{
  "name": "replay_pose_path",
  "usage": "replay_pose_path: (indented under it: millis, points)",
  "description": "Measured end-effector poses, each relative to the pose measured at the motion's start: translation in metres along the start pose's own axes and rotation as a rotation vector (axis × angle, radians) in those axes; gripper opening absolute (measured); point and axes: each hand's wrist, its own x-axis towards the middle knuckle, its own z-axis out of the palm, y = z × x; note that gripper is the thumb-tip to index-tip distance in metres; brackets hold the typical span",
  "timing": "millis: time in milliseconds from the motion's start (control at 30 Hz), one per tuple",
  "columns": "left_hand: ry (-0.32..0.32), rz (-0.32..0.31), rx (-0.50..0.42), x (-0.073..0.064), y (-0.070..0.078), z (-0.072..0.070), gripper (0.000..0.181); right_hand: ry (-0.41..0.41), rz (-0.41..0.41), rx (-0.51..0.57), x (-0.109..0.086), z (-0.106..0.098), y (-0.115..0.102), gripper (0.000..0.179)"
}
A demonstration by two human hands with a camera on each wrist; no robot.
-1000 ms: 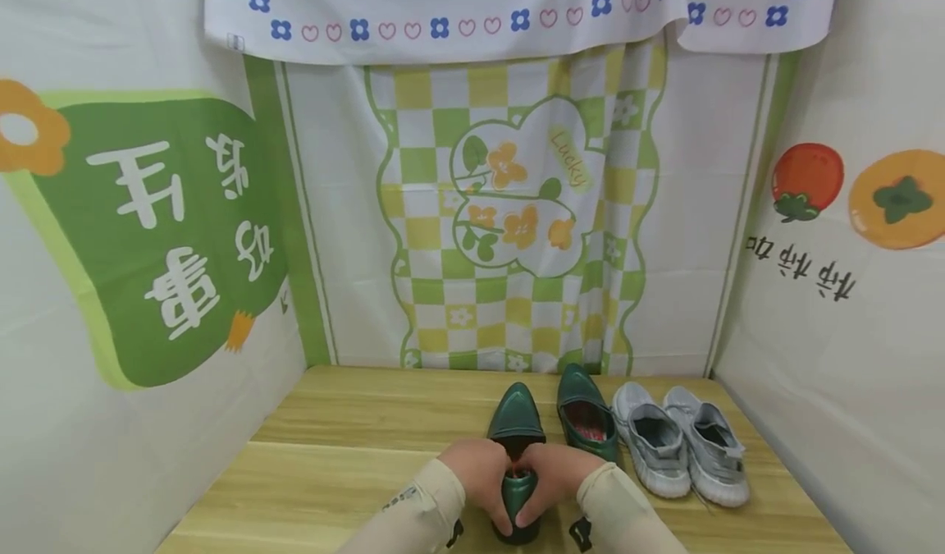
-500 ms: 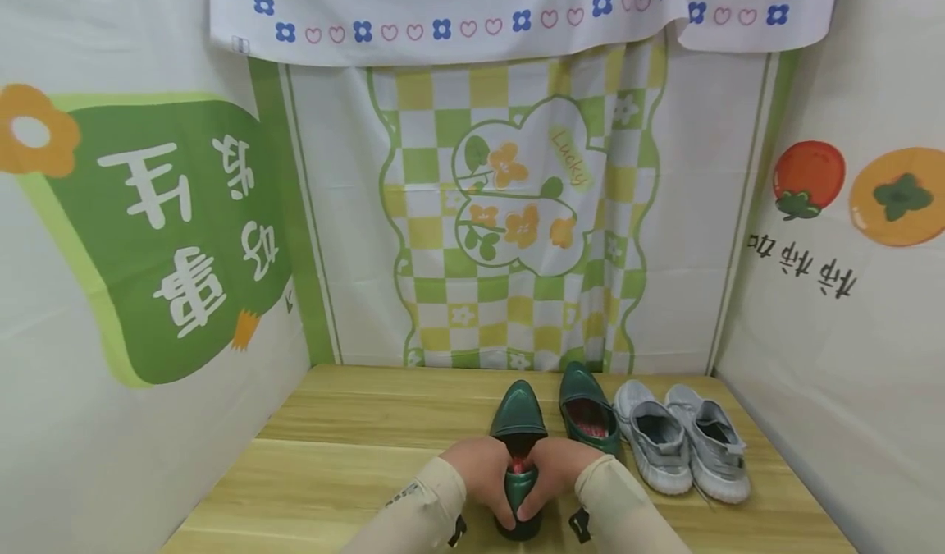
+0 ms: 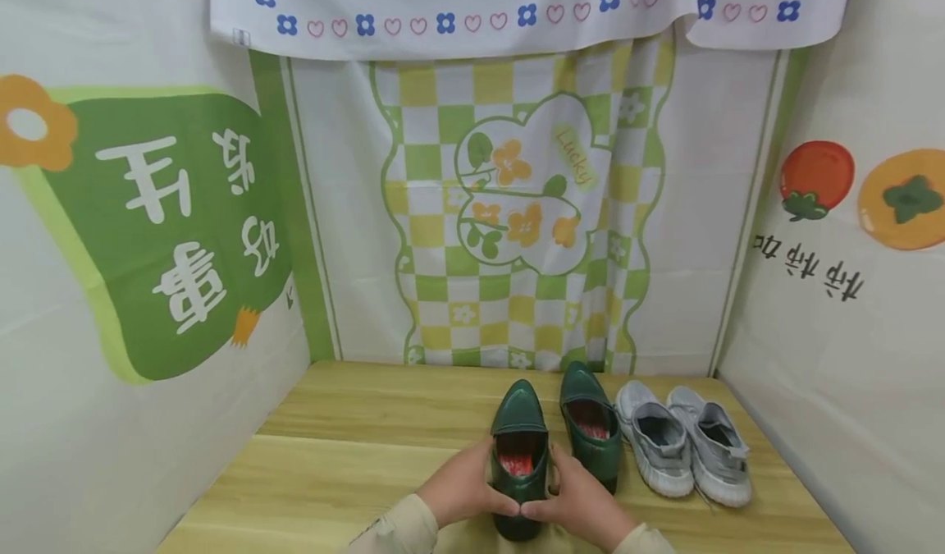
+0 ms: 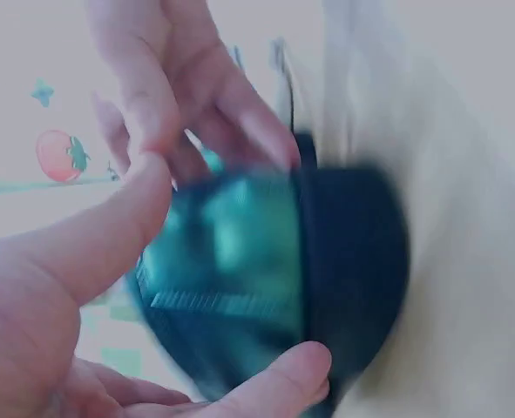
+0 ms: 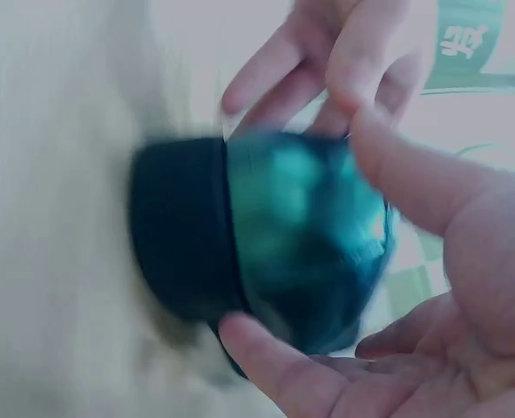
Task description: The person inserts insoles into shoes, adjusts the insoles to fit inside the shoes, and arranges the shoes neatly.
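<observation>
A dark green pointed loafer [image 3: 519,410] with a red insole stands on the wooden board, toe facing the back. My left hand [image 3: 467,482] grips its left side and my right hand [image 3: 585,498] its right side. Both thumbs meet at the back of the heel. In the left wrist view the shiny green heel counter [image 4: 240,235] shows above the dark heel block [image 4: 357,252], with fingers low along the side. Blurred in the right wrist view, the same loafer [image 5: 296,226] lies between both hands. Its mate, another green loafer [image 3: 601,451], stands just to the right.
Right of the loafers stands a pair of grey sneakers, one sneaker [image 3: 657,447] beside the other sneaker [image 3: 716,455]. The wooden board [image 3: 354,431] reaches a checkered cloth [image 3: 502,308] at the back. Printed cloth walls close in the left and right sides.
Both hands have shifted from the opening and heel rim to the loafer's outer sides, wrists spreading apart. The red insole now shows. The shoes look in much the same place.
</observation>
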Motion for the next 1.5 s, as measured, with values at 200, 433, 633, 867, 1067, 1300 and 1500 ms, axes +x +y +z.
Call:
replay_pose_path:
  millis: [200,433,633,867,1067,1300,1500]
  points:
    - [0.088,-0.069,-0.111,-0.003,-0.011,0.018,0.060,0.054,0.040,0.030,0.000,0.011,0.006,0.080]
    - [0.075,-0.111,-0.131,-0.004,-0.021,-0.003,0.067,0.079,0.067,0.024,0.019,0.026,-0.007,0.090]
    - [0.052,-0.139,-0.231,-0.001,-0.042,-0.050,0.079,0.064,0.013,0.037,0.063,0.040,-0.032,0.082]
    - [0.091,-0.150,-0.170,0.008,-0.074,-0.076,0.075,0.055,-0.029,0.020,0.104,0.063,-0.035,0.070]
    - [0.104,-0.152,-0.168,0.016,-0.092,-0.078,0.075,0.072,-0.019,0.050,0.118,0.075,-0.024,0.070]
    - [0.104,-0.142,-0.159,0.025,-0.089,-0.079,0.074,0.084,-0.075,0.032,0.108,0.060,-0.022,0.071]
    - [0.377,-0.122,0.274,0.007,-0.039,-0.073,0.078,0.352,-0.080,0.036,0.061,0.010,-0.032,0.054]
